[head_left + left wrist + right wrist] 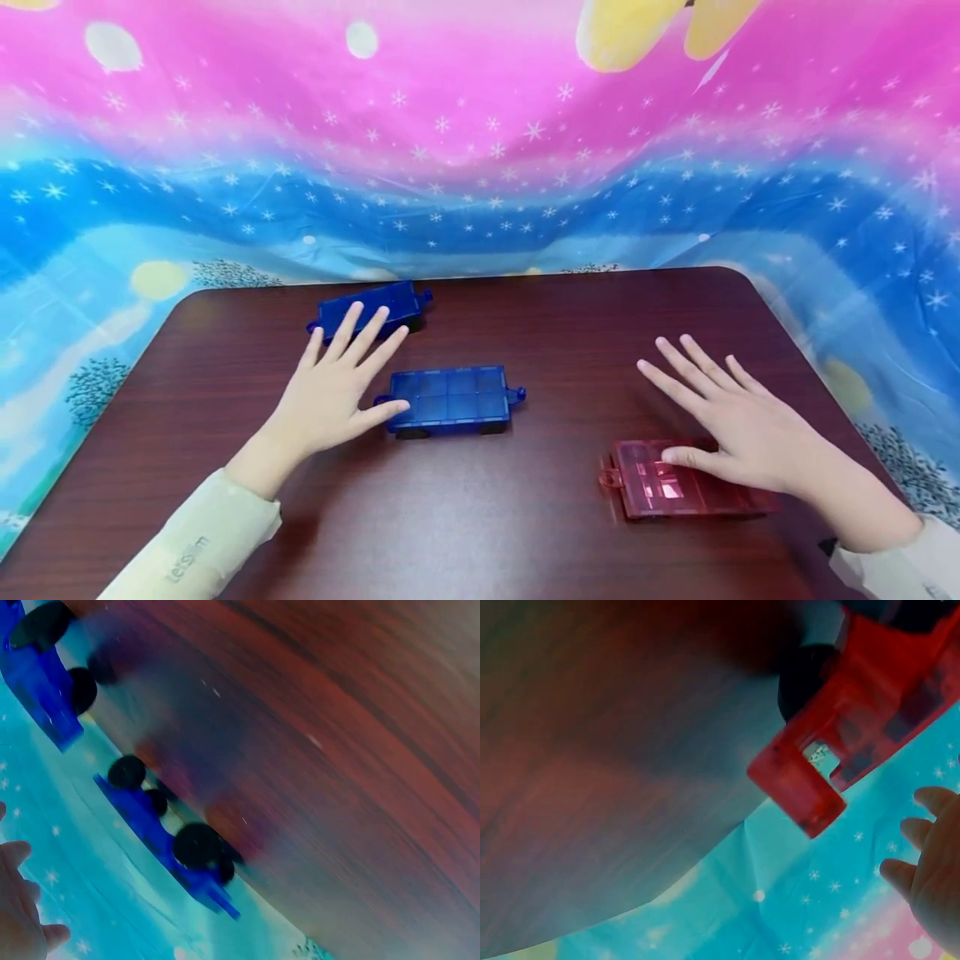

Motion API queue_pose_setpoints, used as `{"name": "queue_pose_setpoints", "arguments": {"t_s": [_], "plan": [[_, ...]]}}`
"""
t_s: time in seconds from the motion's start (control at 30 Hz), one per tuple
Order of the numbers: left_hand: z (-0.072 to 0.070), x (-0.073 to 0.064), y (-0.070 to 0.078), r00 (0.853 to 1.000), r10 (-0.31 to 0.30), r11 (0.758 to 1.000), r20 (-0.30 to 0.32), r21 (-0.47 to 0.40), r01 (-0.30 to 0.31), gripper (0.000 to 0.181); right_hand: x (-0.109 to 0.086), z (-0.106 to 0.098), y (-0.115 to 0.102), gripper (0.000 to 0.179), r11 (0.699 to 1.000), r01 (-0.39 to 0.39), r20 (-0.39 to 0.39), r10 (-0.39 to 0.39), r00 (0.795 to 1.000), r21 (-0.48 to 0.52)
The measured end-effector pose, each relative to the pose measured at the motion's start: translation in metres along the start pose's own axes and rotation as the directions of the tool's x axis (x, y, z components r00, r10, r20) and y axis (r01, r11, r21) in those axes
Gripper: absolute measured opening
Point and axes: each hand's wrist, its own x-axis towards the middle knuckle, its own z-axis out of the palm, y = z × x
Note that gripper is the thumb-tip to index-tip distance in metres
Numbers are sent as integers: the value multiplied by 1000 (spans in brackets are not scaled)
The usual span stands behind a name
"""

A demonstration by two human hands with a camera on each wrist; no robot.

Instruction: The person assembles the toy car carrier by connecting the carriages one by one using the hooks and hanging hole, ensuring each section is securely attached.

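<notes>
The bench (525, 533) is bearing everything; my left hand (322, 404) and right hand (757, 437) are hovering splayed, gripping nothing; the red car (690, 498) is sitting below my right, the near blue car (453, 400) and far blue car (371, 298) by my left, wheels-down, presumably for steadiness.

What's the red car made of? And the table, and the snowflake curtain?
The red car looks like shiny, see-through plastic: it glints, and lines show through. The table seems dark wood or a wood-look coating, glossy, with streaky grain. The snowflake curtain may be smooth, printed cloth or plastic: it hangs in folds.
</notes>
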Motion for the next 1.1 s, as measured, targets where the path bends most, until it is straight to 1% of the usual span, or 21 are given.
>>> {"name": "queue_pose_setpoints", "arguments": {"t_s": [0.13, 0.2, 0.37, 0.53, 0.73, 0.87, 1.1], "plan": [[4, 6, 9, 999, 26, 999, 45, -20, -25, 89, -6, 3, -6, 100, 997, 62, -8, -61, 998, 50], [7, 10, 13, 997, 46, 998, 65, -36, -43, 88, -11, 4, -8, 100, 994, 77, -7, -76, 997, 77], [13, 14, 21, 990, 104, 992, 91, -83, -96, 86, -20, 7, -11, 104, 987, 96, 0, -97, 995, 125], [17, 17, 25, 981, 151, 983, 121, -120, -137, 86, -25, 11, -14, 106, 985, 104, 7, -106, 994, 139], [17, 21, 28, 971, 185, 976, 153, -148, -162, 85, -31, 15, -15, 108, 987, 116, 11, -118, 993, 110], [15, 23, 29, 965, 190, 974, 180, -161, -162, 84, -33, 16, -14, 108, 990, 105, 45, -109, 993, 97], [17, 25, 29, 959, 188, 972, 212, -180, -150, 83, -32, 13, -15, 101, 992, 26, 147, -44, 988, 124]]}}
